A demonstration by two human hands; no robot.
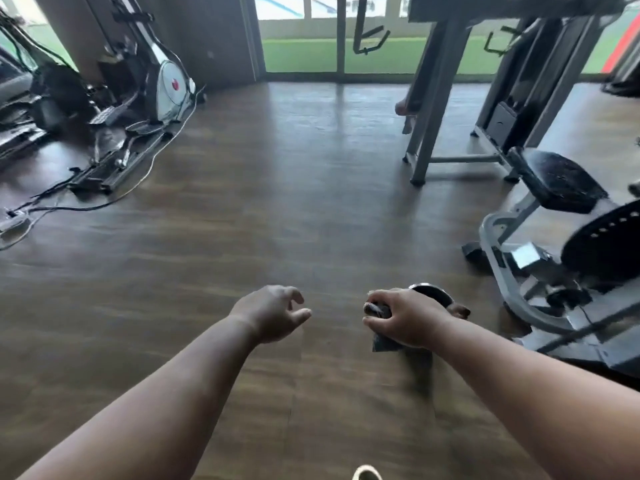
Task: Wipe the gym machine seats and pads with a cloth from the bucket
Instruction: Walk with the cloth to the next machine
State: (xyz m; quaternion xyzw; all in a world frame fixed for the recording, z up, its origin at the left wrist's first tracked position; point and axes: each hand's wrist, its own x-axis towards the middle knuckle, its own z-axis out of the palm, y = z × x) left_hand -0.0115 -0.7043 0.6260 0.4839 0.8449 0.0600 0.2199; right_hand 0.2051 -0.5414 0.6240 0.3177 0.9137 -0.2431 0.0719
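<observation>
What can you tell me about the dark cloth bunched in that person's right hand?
The dark grey cloth looks soft and crumpled. The right hand grips it with curled fingers, a wad showing at the fingertips and a corner hanging below the palm. It is held in the air above the brown wooden floor, in front of a dark round bucket. Blur hides whether it is wet.

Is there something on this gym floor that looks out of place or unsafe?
Yes. Loose cables trail across the wooden floor beside the elliptical machine at the left, ending in a power strip. They look like a trip hazard.
</observation>
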